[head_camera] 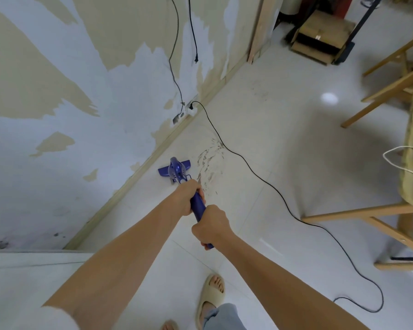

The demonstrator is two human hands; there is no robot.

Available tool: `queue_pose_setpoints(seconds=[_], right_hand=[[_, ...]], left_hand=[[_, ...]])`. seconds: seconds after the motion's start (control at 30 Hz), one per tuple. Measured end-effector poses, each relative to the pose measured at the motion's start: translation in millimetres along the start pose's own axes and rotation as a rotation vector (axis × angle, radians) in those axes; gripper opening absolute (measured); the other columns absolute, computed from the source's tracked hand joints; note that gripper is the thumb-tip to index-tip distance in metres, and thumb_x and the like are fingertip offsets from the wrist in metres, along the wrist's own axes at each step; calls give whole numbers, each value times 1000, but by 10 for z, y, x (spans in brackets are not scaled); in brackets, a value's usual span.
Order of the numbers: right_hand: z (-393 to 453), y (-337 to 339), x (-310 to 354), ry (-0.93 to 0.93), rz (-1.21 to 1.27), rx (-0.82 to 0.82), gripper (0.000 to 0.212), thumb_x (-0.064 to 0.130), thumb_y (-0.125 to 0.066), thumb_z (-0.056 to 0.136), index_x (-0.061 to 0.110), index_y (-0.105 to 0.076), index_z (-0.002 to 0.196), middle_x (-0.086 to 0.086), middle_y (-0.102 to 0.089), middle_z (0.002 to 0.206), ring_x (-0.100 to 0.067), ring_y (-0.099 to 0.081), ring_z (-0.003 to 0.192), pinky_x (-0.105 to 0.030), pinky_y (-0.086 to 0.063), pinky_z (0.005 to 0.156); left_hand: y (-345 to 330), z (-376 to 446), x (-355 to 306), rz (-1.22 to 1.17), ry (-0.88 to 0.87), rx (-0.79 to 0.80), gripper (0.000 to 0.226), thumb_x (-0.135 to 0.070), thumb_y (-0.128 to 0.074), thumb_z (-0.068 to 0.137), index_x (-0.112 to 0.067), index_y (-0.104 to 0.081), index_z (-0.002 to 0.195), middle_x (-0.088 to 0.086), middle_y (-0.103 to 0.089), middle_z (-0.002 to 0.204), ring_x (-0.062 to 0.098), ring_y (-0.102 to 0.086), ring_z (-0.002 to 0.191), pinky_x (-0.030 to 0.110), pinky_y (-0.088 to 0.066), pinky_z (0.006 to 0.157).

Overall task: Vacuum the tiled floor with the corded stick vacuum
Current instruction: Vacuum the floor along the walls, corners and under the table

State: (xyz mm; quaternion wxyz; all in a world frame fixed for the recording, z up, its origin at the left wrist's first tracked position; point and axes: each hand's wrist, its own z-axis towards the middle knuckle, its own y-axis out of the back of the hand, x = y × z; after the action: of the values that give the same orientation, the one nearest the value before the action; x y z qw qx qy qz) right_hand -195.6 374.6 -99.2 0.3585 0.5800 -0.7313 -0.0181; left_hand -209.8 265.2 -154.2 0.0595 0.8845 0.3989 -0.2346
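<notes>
Both hands wrap one purple stick vacuum (177, 171): the left hand (186, 197) takes a closed grip lower on the handle, the right hand (210, 226) a closed grip at its top end. The single floor head lies on the tiled floor (272, 151) near the baseboard edge, just beside a patch of scuff marks (209, 163). One black cord (267, 184) snakes across the tiles from a wall socket (191, 110). One sandalled foot (211, 296) stands beneath the arms.
</notes>
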Motion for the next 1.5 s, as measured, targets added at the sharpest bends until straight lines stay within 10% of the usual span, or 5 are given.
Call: queue_pose_setpoints(seconds=[0.27, 1.03, 1.5], right_hand=[[340, 136, -84, 33, -48, -3, 36, -2, -54, 83, 5, -45, 117, -3, -47, 72, -15, -52, 50, -23, -49, 46], [-1293, -472, -678, -80, -103, 46, 14, -6, -45, 76, 6, -47, 83, -10, -49, 57, -19, -43, 41, -24, -39, 44], [-1064, -419, -939, -53, -245, -63, 30, -1, -48, 81, 3, -49, 110, -17, -62, 76, -28, -58, 55, -35, -55, 60]], left_hand=[[-160, 231, -86, -32, -31, -42, 20, 1, -46, 86, -5, -46, 67, 7, -46, 57, 16, -41, 49, 25, -40, 53], [301, -1039, 1259, -71, 11, 55, 23, 1, -49, 85, -11, -45, 65, 3, -51, 66, 14, -49, 61, 20, -44, 52], [72, -976, 1312, -161, 99, 86, 16, 0, -46, 86, -7, -44, 73, 4, -50, 65, 13, -49, 57, 21, -46, 55]])
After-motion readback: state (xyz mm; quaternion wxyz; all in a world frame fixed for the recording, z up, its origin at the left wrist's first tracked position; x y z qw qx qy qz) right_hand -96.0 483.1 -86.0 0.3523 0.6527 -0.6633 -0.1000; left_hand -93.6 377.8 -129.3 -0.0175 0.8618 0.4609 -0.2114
